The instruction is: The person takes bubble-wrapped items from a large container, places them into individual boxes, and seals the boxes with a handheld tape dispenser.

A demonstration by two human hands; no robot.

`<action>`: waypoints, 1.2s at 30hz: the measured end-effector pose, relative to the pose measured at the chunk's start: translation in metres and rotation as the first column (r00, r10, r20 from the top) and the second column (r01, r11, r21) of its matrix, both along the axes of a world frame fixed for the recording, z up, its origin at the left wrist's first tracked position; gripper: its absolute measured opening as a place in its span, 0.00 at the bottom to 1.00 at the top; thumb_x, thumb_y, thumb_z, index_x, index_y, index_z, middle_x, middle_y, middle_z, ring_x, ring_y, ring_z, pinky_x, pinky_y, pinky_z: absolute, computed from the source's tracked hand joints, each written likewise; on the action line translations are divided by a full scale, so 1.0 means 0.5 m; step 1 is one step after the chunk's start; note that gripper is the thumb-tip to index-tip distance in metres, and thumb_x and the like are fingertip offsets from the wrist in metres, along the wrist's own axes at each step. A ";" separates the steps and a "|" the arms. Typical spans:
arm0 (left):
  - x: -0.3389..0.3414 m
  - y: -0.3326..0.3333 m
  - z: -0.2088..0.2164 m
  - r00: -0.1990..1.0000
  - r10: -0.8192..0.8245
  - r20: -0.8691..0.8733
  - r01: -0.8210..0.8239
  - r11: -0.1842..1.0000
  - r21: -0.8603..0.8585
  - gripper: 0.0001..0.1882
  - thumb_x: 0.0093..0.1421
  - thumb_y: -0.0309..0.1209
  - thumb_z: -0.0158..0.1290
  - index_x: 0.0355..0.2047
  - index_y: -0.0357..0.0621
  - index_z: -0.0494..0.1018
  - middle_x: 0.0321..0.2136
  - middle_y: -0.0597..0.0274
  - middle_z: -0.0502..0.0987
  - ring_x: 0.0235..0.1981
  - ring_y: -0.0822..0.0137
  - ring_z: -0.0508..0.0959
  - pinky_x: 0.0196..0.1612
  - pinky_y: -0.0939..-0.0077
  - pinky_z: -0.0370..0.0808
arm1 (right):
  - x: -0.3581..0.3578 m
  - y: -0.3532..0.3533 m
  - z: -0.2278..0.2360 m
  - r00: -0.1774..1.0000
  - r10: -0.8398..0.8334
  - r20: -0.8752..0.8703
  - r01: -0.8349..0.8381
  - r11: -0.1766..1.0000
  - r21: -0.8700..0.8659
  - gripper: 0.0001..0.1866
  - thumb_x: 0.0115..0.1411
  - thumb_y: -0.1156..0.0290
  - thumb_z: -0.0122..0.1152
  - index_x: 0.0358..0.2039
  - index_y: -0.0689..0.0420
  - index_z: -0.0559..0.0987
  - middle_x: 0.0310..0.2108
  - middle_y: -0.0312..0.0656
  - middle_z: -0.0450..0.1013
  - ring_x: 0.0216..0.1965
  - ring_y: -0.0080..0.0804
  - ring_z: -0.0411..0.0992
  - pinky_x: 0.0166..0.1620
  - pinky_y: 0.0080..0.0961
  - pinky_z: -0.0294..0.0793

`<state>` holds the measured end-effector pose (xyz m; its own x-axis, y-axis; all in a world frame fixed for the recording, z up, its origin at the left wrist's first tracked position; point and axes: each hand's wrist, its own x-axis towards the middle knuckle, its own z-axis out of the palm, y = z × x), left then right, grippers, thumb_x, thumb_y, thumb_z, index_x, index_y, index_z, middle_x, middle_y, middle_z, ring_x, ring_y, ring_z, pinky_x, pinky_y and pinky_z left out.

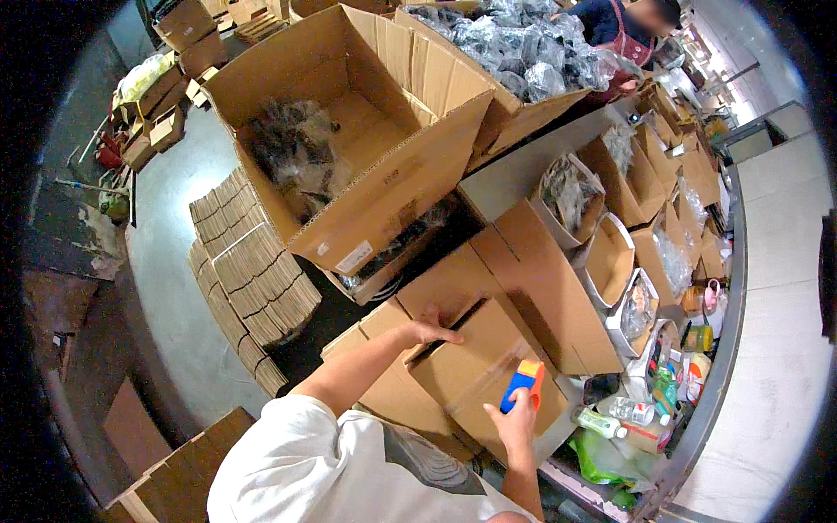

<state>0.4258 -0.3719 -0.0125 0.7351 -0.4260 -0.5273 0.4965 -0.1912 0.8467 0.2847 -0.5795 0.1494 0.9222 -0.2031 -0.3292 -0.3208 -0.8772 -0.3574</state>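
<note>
A brown cardboard box [466,376] lies in front of me with flaps spread around it and a dark gap along one folded flap. My left hand [427,330] rests at that gap, with thumb and fingers apart on the cardboard. In my right hand [514,421] is a blue and orange tape dispenser [522,384], which sits over the right part of the box. Its contact with the cardboard cannot be made out. A strip of shiny tape seems to run across the box top.
A large open carton [392,179] holding dark, plastic-wrapped items stands beyond the box. Bundled flat cardboard [253,266] lies left. Small open boxes [608,261] and bottles [602,423] line the right side. Another person [623,30] is near a carton of clear-wrapped items [523,52].
</note>
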 end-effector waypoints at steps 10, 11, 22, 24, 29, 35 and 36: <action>-0.043 -0.012 0.056 0.941 0.025 0.338 -0.104 0.971 0.217 0.18 0.47 0.44 0.57 0.34 0.46 0.76 0.30 0.52 0.77 0.33 0.57 0.77 0.38 0.66 0.72 | 0.105 0.006 -0.038 0.814 0.304 0.496 -0.486 0.823 0.293 0.37 0.38 0.73 0.67 0.49 0.59 0.59 0.40 0.50 0.65 0.40 0.44 0.67 0.46 0.37 0.67; -0.043 -0.013 0.048 0.932 0.049 0.360 -0.129 0.970 0.204 0.17 0.47 0.43 0.57 0.32 0.45 0.76 0.29 0.51 0.77 0.32 0.58 0.77 0.37 0.66 0.72 | 0.118 0.005 -0.058 0.834 0.336 0.438 -0.489 0.816 0.307 0.37 0.38 0.74 0.66 0.49 0.58 0.59 0.40 0.49 0.64 0.40 0.41 0.67 0.46 0.36 0.67; -0.038 0.024 0.069 0.924 0.172 -0.340 -0.324 0.825 -0.462 0.17 0.62 0.42 0.45 0.48 0.50 0.68 0.41 0.65 0.74 0.39 0.70 0.71 0.39 0.73 0.70 | 0.187 0.029 -0.045 0.776 0.505 0.379 -0.620 0.720 0.311 0.33 0.39 0.73 0.64 0.48 0.55 0.63 0.40 0.51 0.67 0.41 0.47 0.68 0.46 0.36 0.68; -0.042 0.013 0.103 0.926 0.231 -0.300 -0.343 0.847 -0.407 0.15 0.62 0.40 0.45 0.44 0.47 0.70 0.38 0.64 0.75 0.39 0.69 0.72 0.40 0.73 0.71 | 0.187 0.032 -0.019 0.770 0.530 0.356 -0.629 0.725 0.280 0.33 0.40 0.72 0.64 0.49 0.54 0.64 0.40 0.51 0.69 0.40 0.47 0.70 0.45 0.37 0.69; -0.046 0.011 0.094 0.936 0.313 0.159 -0.312 0.950 -0.031 0.11 0.61 0.32 0.44 0.38 0.39 0.71 0.32 0.58 0.75 0.32 0.67 0.75 0.36 0.72 0.72 | 0.140 -0.035 0.037 0.844 0.507 0.177 -0.537 0.791 0.293 0.28 0.44 0.70 0.63 0.49 0.49 0.71 0.37 0.51 0.74 0.37 0.48 0.74 0.39 0.38 0.74; -0.032 -0.006 0.066 0.916 0.343 0.211 -0.368 0.925 0.097 0.08 0.59 0.30 0.46 0.31 0.37 0.71 0.26 0.52 0.74 0.29 0.61 0.77 0.31 0.65 0.75 | 0.108 -0.057 0.039 0.865 0.492 0.104 -0.501 0.830 0.243 0.28 0.44 0.70 0.61 0.50 0.49 0.71 0.37 0.52 0.73 0.37 0.50 0.73 0.40 0.39 0.73; -0.041 -0.012 0.009 0.915 0.341 0.217 -0.368 0.924 0.099 0.08 0.59 0.30 0.46 0.31 0.37 0.71 0.26 0.52 0.74 0.29 0.61 0.77 0.31 0.65 0.75 | 0.109 -0.049 0.035 0.867 0.490 0.089 -0.496 0.834 0.241 0.29 0.43 0.70 0.61 0.50 0.49 0.71 0.36 0.53 0.73 0.36 0.51 0.73 0.40 0.39 0.73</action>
